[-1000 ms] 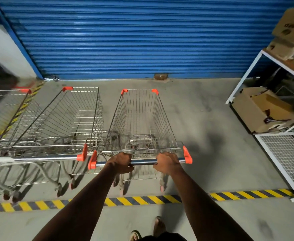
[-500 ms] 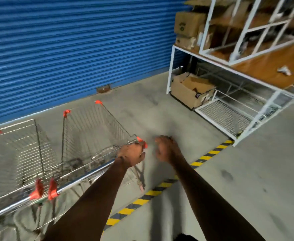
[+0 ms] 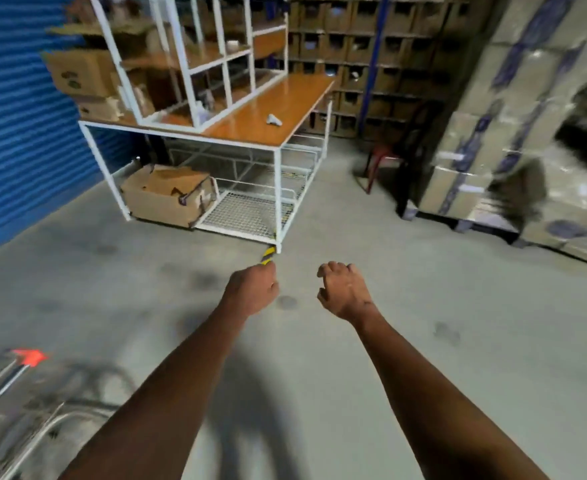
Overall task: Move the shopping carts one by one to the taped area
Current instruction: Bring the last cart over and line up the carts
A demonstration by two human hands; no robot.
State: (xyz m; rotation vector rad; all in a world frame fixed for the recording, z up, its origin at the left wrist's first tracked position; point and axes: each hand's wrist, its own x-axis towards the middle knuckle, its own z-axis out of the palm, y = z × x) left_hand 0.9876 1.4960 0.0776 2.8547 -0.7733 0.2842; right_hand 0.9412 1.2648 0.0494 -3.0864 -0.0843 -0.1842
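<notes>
Cart handle well left of left hand

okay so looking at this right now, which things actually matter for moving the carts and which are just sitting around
Part of the job:
shopping cart handle, at the lower left corner
yellow-black floor tape, a short piece showing
left hand and right hand, both holding nothing

Just lying about:
white shelf table
cardboard box under it
small white item on the tabletop
stacked cartons
blue shutter

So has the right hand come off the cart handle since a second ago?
Yes. The right hand holds nothing, fingers loosely curled over bare floor. The cart handle with its orange end cap sits far off at the lower left; the white-framed bench lies ahead.
</notes>
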